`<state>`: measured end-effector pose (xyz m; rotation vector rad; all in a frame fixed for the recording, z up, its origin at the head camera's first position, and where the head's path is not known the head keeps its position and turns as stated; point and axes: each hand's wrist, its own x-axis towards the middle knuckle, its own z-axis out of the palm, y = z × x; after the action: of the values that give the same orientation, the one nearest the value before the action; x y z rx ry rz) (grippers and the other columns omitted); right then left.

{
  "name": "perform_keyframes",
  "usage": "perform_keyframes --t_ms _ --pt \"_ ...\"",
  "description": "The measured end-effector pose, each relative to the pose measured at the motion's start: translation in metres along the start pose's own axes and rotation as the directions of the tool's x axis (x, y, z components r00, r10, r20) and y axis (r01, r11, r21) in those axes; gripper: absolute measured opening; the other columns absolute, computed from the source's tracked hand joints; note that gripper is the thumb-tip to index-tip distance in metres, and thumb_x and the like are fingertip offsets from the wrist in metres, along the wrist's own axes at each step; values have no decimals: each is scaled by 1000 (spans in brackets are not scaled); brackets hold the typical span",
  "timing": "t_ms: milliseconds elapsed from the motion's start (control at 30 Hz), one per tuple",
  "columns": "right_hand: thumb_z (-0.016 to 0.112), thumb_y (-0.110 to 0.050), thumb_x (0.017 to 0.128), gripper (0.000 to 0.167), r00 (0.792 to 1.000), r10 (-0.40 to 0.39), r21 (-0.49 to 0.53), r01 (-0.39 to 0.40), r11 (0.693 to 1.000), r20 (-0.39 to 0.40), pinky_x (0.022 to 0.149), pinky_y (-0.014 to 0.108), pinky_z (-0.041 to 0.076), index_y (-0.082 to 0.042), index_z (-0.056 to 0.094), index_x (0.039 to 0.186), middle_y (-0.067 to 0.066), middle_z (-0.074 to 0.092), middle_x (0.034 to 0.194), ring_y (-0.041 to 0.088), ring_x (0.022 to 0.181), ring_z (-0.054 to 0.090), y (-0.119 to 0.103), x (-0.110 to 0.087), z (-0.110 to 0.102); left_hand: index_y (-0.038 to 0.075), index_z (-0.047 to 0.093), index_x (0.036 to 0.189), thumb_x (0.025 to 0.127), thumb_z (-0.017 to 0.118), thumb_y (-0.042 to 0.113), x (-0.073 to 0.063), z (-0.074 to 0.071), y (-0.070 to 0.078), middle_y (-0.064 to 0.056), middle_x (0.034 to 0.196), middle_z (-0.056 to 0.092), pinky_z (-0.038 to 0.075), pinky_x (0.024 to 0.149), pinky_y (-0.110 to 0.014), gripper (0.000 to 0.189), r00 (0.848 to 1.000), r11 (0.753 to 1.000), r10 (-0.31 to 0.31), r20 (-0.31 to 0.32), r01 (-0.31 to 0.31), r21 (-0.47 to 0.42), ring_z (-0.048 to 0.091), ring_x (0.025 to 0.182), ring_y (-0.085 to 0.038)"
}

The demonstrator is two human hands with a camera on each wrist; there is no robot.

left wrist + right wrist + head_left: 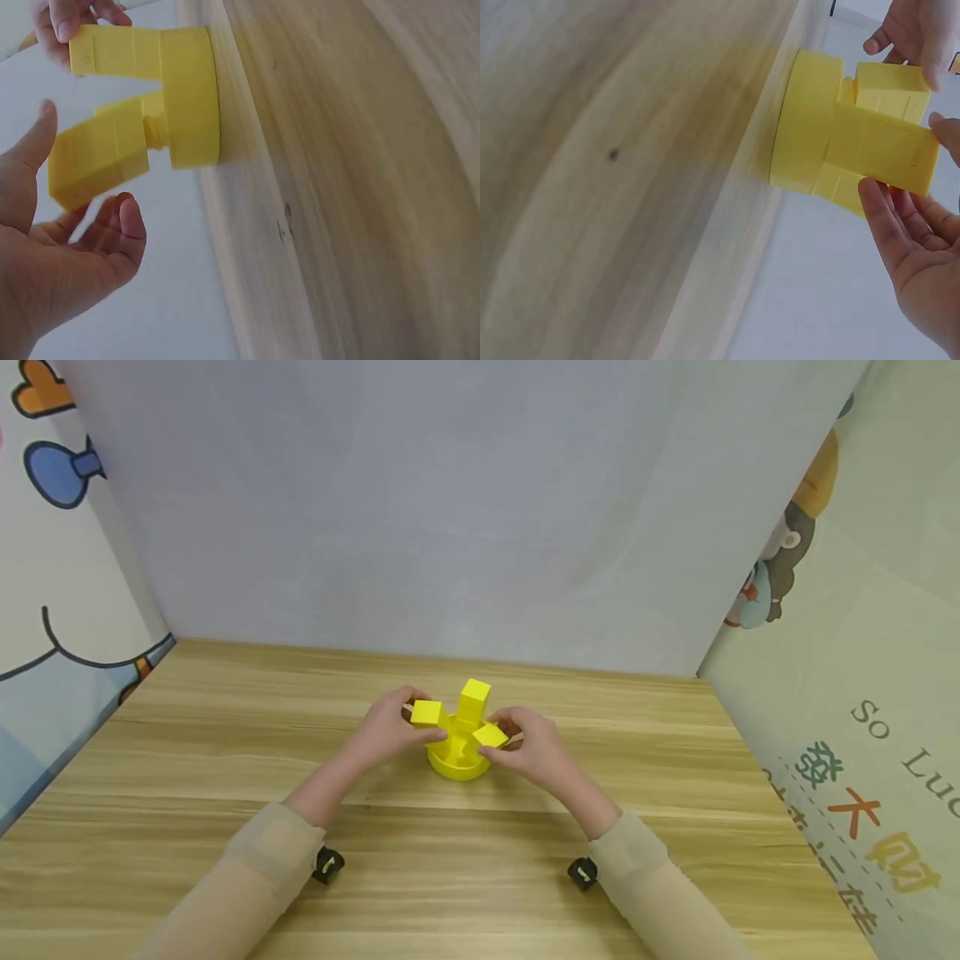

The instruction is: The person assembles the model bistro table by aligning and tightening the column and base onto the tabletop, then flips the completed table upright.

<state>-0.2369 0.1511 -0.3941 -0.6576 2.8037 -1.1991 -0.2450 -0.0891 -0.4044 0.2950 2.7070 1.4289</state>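
A bright yellow plastic piece stands on the wooden table, with a round, low-walled base [459,770] and three square-ended blocks rising from it. My left hand [386,727] is at the left block [427,713], thumb on the near side and fingers behind. In the left wrist view, that block [101,161] leans outward between thumb and fingers. My right hand [534,745] pinches the right block [490,736], which tilts outward too. The right wrist view has this block [885,150] between thumb and fingertips. The back block [474,700] stands upright, untouched.
The wood-grain table [450,877] runs back to a plain grey cloth wall [450,510]. Printed cloths with cartoon figures hang at the left [82,568] and right [862,635]. Small black devices [327,865] sit at both wrists by the beige sleeves [258,860].
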Motion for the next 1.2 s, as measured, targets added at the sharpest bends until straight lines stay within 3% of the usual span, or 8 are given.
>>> perform_keyframes --t_ms 233,667,833,1033,1200 --pt "77 -15 79 40 999 -8 -2 8 1000 -53 73 24 56 -1 63 113 11 64 103 21 90 63 1 0 -2 9 57 119 80 76 27 2 -5 -7 -7 112 62 49 78 -36 47 989 985 147 6 -147 89 56 101 -27" --pt "73 -12 80 38 997 -40 -56 36 998 -71 73 24 56 1 63 114 12 63 106 20 90 63 4 4 -1 8 65 110 76 80 26 10 1 7 -4 100 65 48 72 -31 42 985 975 175 -10 -172 142 55 89 -20" --pt "74 -12 80 37 996 -46 -82 40 996 -77 72 24 56 1 63 113 11 64 104 20 87 62 1 4 -1 7 65 110 76 80 25 13 0 7 -4 97 64 48 71 -30 42 979 970 200 29 -202 133 54 87 -20" --pt "75 -11 80 37 995 -59 -67 54 996 -75 72 25 56 2 63 113 13 64 104 21 87 62 1 4 -1 6 64 115 77 79 21 13 -9 1 -5 100 64 50 76 -32 43 958 955 267 107 -278 106 55 90 -21" --pt "75 -11 80 38 996 -56 -67 51 996 -70 72 23 56 2 63 114 13 64 106 21 87 63 2 4 -1 5 63 118 78 77 18 17 -16 -9 -6 102 66 51 79 -34 44 928 930 338 157 -355 97 57 90 -19"
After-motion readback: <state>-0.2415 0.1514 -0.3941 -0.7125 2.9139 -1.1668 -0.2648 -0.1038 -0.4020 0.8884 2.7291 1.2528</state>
